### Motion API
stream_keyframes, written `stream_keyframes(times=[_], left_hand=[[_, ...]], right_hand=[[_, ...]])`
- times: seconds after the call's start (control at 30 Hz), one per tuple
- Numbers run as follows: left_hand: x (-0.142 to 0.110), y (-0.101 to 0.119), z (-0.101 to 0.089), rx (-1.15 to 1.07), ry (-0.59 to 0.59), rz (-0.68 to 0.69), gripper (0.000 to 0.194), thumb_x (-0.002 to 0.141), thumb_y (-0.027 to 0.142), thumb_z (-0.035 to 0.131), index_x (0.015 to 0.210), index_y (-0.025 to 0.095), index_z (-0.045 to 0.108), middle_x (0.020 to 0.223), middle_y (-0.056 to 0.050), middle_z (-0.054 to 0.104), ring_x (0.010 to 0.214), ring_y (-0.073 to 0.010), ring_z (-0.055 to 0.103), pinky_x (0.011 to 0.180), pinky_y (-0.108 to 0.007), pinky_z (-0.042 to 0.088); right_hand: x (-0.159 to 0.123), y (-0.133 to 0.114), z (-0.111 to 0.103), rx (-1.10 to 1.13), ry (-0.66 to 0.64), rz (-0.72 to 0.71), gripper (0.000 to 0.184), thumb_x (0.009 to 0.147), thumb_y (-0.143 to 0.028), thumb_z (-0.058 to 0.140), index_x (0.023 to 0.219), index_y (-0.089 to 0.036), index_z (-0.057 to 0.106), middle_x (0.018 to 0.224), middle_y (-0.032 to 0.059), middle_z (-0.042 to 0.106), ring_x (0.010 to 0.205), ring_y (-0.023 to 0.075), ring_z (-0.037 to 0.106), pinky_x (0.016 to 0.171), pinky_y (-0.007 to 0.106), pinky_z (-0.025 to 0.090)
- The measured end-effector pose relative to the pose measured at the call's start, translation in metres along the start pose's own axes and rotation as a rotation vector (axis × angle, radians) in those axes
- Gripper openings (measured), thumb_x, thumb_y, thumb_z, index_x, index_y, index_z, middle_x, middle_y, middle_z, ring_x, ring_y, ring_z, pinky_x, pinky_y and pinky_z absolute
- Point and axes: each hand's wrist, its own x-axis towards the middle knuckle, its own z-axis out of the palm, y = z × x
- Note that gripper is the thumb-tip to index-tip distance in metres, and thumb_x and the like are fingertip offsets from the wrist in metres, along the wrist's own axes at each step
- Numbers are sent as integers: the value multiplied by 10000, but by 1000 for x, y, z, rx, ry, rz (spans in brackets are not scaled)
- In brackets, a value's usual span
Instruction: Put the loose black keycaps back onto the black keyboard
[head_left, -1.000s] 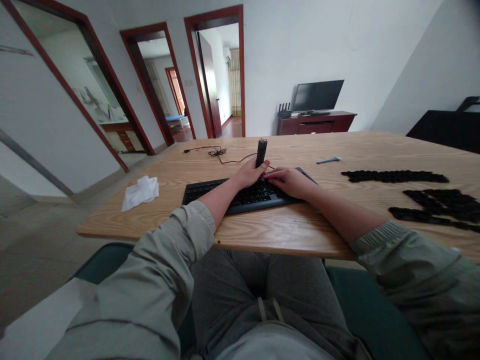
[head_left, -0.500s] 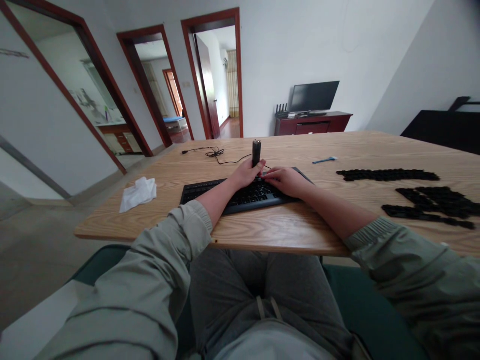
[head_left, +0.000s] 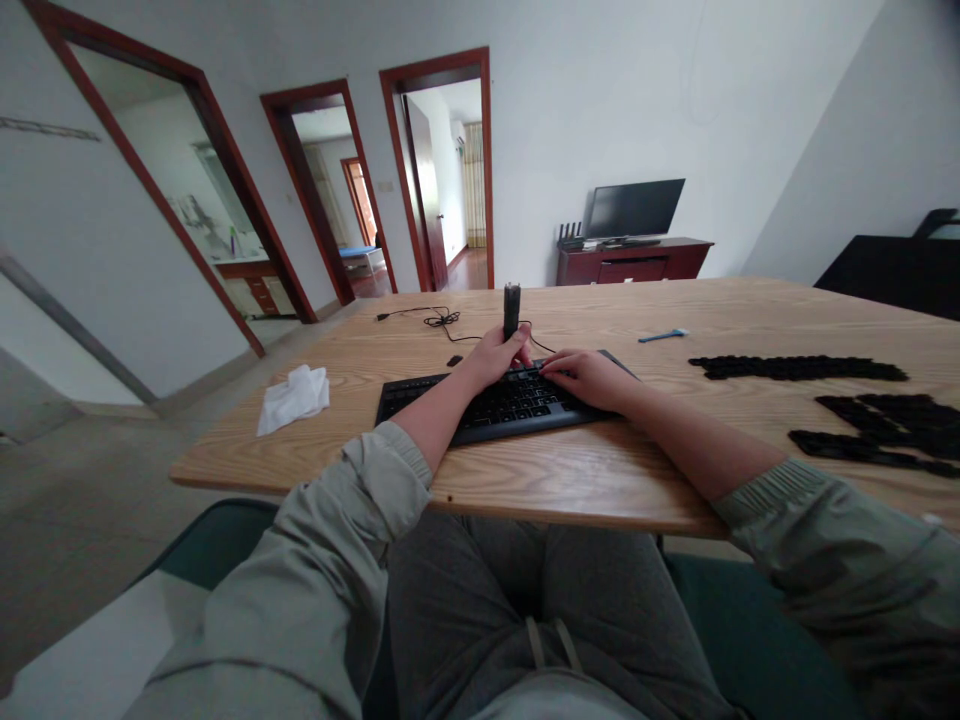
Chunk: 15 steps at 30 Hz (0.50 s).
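Note:
A black keyboard (head_left: 517, 412) lies on the wooden table in front of me. My left hand (head_left: 499, 358) is closed round a dark upright cylindrical tool (head_left: 511, 308), its top sticking up above the thumb. The tool's lower end is hidden by the hand, over the keyboard's back part. My right hand (head_left: 589, 378) rests on the keyboard's right part, fingers stretched out over the keys, with nothing visible in it. Just behind the keyboard is a small black piece (head_left: 454, 360), too small to name.
A crumpled white cloth or tissue (head_left: 294, 398) lies at the left. Behind the keyboard runs a coiled black cable (head_left: 442, 318). To the right are a blue brush (head_left: 663, 336), a row of small black pieces (head_left: 795, 368) and more clusters of them (head_left: 900, 415).
My right hand has drawn slightly apart from the left. The small black piece behind the keyboard now shows. The whole view has shifted, with everything sitting lower and a little further right.

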Motion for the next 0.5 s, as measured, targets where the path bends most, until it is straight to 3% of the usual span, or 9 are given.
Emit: stream_keyframes(times=[0.17, 0.23, 0.33, 0.4, 0.5], left_hand=[[-4, 12, 2, -15, -35, 36, 518, 866, 651, 482, 743, 151, 529, 652, -10, 591, 611, -93, 577, 623, -230, 478], [-4, 25, -10, -3, 41, 66, 481, 872, 628, 497, 759, 160, 512, 643, 4, 566, 576, -81, 542, 595, -223, 471], [-4, 50, -50, 157, 297, 141, 392, 892, 568, 508, 852, 179, 535, 617, 19, 533, 548, -90, 498, 553, -225, 432], [-5, 62, -85, 410, 367, 148, 344, 849, 519, 588, 828, 176, 574, 623, 4, 545, 610, -124, 528, 600, -250, 437], [-8, 59, -134, 762, 192, -12, 258, 687, 422, 724, 729, 180, 646, 626, -19, 594, 717, -199, 586, 669, -288, 442]], right_hand=[[-1, -5, -3, 7, -8, 11, 285, 924, -286, 497, 1004, -209, 760, 1109, 64, 723, 1002, 221, 666, 942, 349, 488], [-1, -5, -3, 9, -4, 31, 269, 914, -284, 510, 990, -209, 756, 1068, 64, 731, 971, 220, 669, 931, 346, 491], [-2, -4, -5, 14, -14, 91, 249, 895, -298, 537, 987, -211, 752, 1022, 64, 736, 925, 221, 671, 896, 336, 499], [-2, -6, -7, 9, -27, 126, 261, 892, -310, 542, 1017, -205, 746, 1028, 73, 733, 914, 225, 668, 869, 334, 501], [-3, -11, -11, -6, -22, 166, 277, 889, -317, 547, 1048, -199, 741, 1047, 87, 727, 919, 235, 663, 849, 336, 498]])
